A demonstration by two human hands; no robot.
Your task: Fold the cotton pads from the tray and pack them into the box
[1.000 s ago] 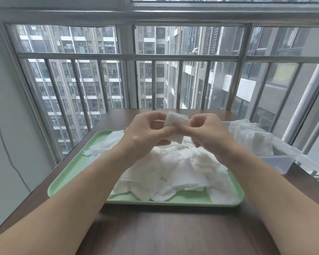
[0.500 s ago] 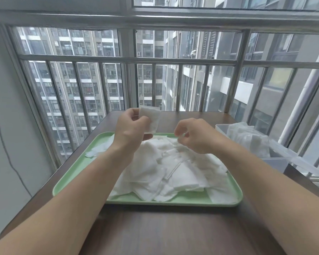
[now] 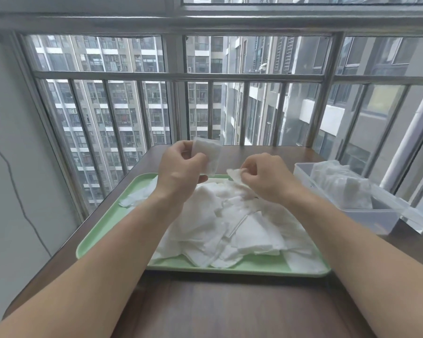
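Left hand (image 3: pixel 181 172) pinches a folded pad (image 3: pixel 208 152) aloft; right hand (image 3: pixel 266 178) pinches another pad's (image 3: pixel 235 175) corner above the tray (image 3: pixel 103 230).

Apparently folded pad (image 3: pixel 207 155) in left hand (image 3: pixel 178 173)

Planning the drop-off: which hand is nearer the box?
Right. The right hand, pinching a pad, is left of the box; the left hand, holding a folded pad, is farther left.

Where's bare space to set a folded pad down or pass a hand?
Free: left part of the tray, between rim and pad pile; table strip before the tray; table behind it, up to the railing. Crowded: tray centre and right; box.
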